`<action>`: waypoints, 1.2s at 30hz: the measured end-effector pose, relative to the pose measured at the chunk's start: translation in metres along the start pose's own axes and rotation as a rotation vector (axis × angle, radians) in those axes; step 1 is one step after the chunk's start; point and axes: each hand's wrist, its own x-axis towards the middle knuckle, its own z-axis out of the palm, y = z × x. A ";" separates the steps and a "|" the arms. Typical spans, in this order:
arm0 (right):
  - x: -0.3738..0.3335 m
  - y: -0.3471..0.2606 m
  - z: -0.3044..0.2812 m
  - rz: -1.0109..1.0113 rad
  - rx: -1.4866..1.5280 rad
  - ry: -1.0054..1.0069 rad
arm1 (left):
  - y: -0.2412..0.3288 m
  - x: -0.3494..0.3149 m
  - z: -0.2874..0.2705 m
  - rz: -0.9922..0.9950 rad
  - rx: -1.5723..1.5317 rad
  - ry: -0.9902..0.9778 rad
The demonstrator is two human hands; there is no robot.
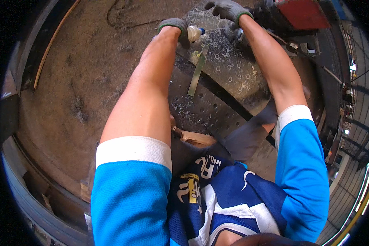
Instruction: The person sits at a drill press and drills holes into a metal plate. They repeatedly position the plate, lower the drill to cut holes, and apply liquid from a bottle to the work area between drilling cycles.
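Observation:
My left hand (pixel 177 29), in a grey knit glove with a green cuff, is closed round a small white bottle with a blue cap (pixel 195 33). The cap points to the right. Farther off and to the right, my right hand (pixel 227 10) wears a matching glove, its fingers spread with nothing seen between them. Just below that wrist is a greyish object (pixel 233 32), too unclear to name. Both hands are above a dark metal plate (pixel 229 61) marked with rings and holes. A flat metal strip (pixel 197 71) lies across the plate below the bottle.
A red and black machine (pixel 303 14) stands at the far right. Close to my body lies a piece of wood (pixel 197 138). A dark gap (pixel 221 92) crosses the plate diagonally. On the brown floor at left are a dark cable (pixel 110 20) and a long thin rod (pixel 53 41).

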 end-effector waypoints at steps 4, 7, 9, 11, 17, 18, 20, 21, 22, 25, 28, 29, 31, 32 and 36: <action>-0.003 0.006 0.000 0.187 0.210 -0.052 | 0.006 -0.005 0.015 0.138 -0.156 -0.014; -0.002 0.009 0.004 0.199 0.205 -0.104 | 0.028 -0.017 0.036 0.328 -0.278 0.033; 0.006 0.012 0.004 0.219 0.210 -0.121 | 0.052 -0.028 0.054 0.427 -0.280 0.107; 0.010 0.014 0.002 0.220 0.281 -0.128 | 0.080 -0.044 0.073 0.550 -0.322 0.022; 0.000 -0.001 -0.006 0.275 0.132 -0.083 | 0.145 -0.099 0.130 0.750 -0.442 -0.251; -0.003 -0.005 -0.007 0.298 0.144 -0.076 | 0.149 -0.107 0.136 0.710 -0.561 -0.368; -0.008 -0.013 -0.008 0.264 0.131 -0.007 | 0.154 -0.122 0.147 0.854 -0.474 -0.258; -0.010 -0.015 -0.009 0.232 0.124 0.055 | 0.156 -0.128 0.150 0.829 -0.447 -0.282; -0.013 -0.016 -0.010 0.201 0.118 0.116 | 0.153 -0.135 0.153 0.849 -0.415 -0.285; -0.014 -0.018 -0.014 0.288 0.161 0.020 | 0.146 -0.150 0.160 0.829 -0.378 -0.300; -0.016 -0.018 -0.014 0.300 0.174 0.061 | 0.138 -0.155 0.164 0.838 -0.296 -0.247; -0.016 -0.017 -0.013 0.291 0.167 0.090 | 0.135 -0.153 0.165 0.851 -0.294 -0.238; -0.012 -0.017 -0.011 0.231 0.148 0.096 | 0.127 -0.146 0.165 0.853 -0.189 -0.201; -0.011 -0.017 -0.008 0.225 0.155 0.093 | 0.122 -0.140 0.165 0.842 -0.087 -0.173; 0.004 -0.008 0.004 0.190 0.202 0.169 | 0.097 -0.112 0.165 0.419 0.072 -0.106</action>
